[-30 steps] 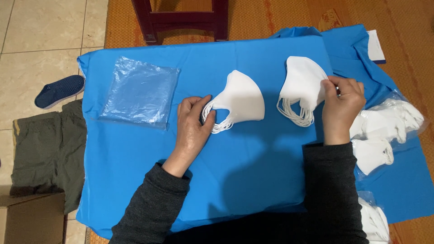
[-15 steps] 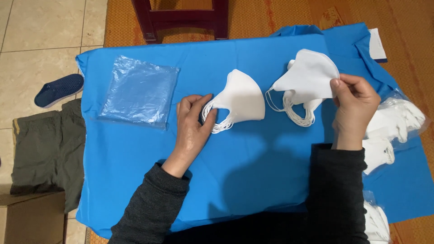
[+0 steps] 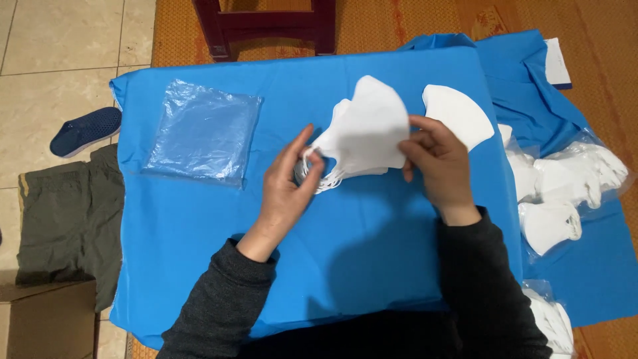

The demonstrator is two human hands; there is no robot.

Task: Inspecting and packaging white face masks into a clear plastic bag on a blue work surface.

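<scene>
A stack of white folded face masks (image 3: pixel 369 129) sits in the middle of the blue cloth-covered table (image 3: pixel 199 219). My right hand (image 3: pixel 438 163) grips the stack's right edge. At its left end my left hand (image 3: pixel 286 186) pinches the ear loops. Behind my right hand one more white mask (image 3: pixel 458 113) lies flat on the cloth. To the left of my hands lies a pile of clear plastic bags (image 3: pixel 203 133).
More white masks in clear wrap (image 3: pixel 565 186) lie on blue cloth at the right, on a woven mat. A dark wooden chair (image 3: pixel 266 23) stands behind the table. On the tiled floor at left are a blue shoe (image 3: pixel 86 129), olive clothing (image 3: pixel 70 219) and a cardboard box (image 3: pixel 46 319).
My right hand brought its masks leftward onto the stack held by my left hand. One mask now lies where the right hand had been.
</scene>
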